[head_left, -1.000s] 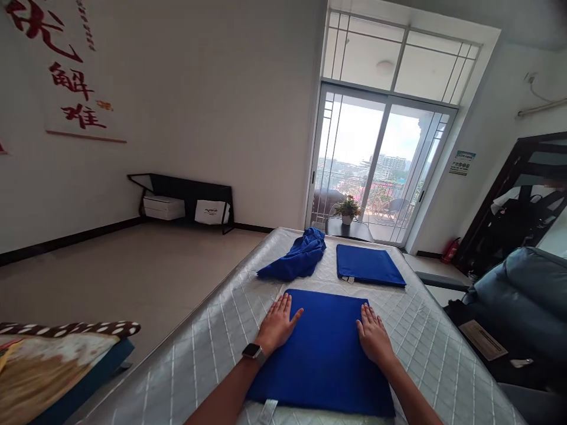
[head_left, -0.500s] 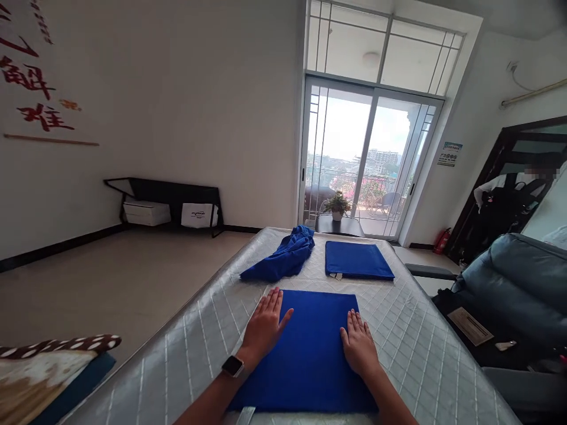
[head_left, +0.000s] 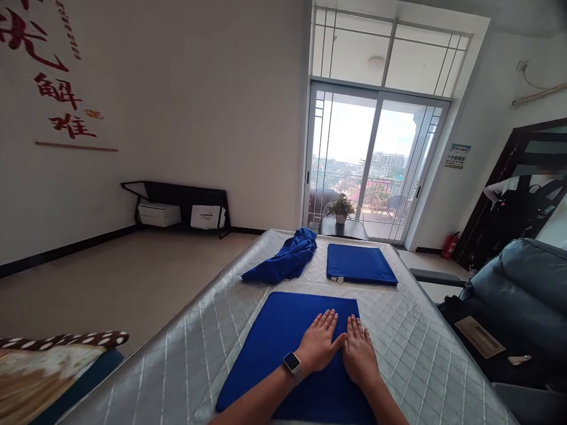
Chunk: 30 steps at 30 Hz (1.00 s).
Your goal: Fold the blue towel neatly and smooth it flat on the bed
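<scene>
A flat blue cloth (head_left: 274,342) lies on the quilted silver mattress (head_left: 208,342) in front of me. My left hand (head_left: 319,341), with a smartwatch on its wrist, rests palm down on the cloth's right half. My right hand (head_left: 359,354) lies flat right beside it, the two almost touching, near the cloth's right edge. Both have fingers spread and hold nothing. Farther back sit a neatly folded blue cloth (head_left: 359,265) on the right and a crumpled blue cloth (head_left: 286,260) on the left.
A patterned cushion (head_left: 53,366) lies at the lower left. A grey sofa (head_left: 527,295) stands to the right. Beyond the mattress are a small dark table with a potted plant (head_left: 340,208) and glass balcony doors (head_left: 372,165). A person (head_left: 518,203) stands in the right doorway.
My left hand has slid right across the blue cloth from its left edge and now lies beside my right hand. The right hand has barely moved.
</scene>
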Tool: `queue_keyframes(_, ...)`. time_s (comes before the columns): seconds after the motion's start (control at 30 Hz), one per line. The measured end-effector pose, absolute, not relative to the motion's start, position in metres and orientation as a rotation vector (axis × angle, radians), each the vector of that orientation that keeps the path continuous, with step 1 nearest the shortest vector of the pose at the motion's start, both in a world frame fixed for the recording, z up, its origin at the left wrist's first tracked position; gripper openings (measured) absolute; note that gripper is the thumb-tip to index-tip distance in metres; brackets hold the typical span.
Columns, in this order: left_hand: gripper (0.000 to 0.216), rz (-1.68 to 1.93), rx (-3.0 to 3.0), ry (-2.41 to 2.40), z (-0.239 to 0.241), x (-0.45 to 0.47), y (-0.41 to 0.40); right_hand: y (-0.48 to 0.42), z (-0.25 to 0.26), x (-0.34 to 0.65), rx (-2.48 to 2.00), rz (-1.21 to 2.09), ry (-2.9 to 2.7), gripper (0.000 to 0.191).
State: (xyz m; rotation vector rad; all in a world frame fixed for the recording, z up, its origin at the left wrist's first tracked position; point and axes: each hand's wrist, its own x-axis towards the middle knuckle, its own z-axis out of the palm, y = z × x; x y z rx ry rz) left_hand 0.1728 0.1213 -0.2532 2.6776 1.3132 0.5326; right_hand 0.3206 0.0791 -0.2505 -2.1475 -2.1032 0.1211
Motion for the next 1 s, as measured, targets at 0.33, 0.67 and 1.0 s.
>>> queue_keyframes(0.33,0.074,0.406,2.526,1.691,-0.271,0.023,0.125,0.081,-0.255,0.322,-2.14,0.148,-2.077,0.065)
queue_keyframes(0.67,0.079,0.49,2.459,1.844,-0.286,-0.004,0.121,0.084,-0.261,0.322,-2.161,0.094,-2.094,0.066)
queue_keyframes(1.0,0.085,0.453,2.436,1.839,-0.273,0.0,0.115,0.075,-0.245,0.315,-2.144,-0.007,-2.1,0.063)
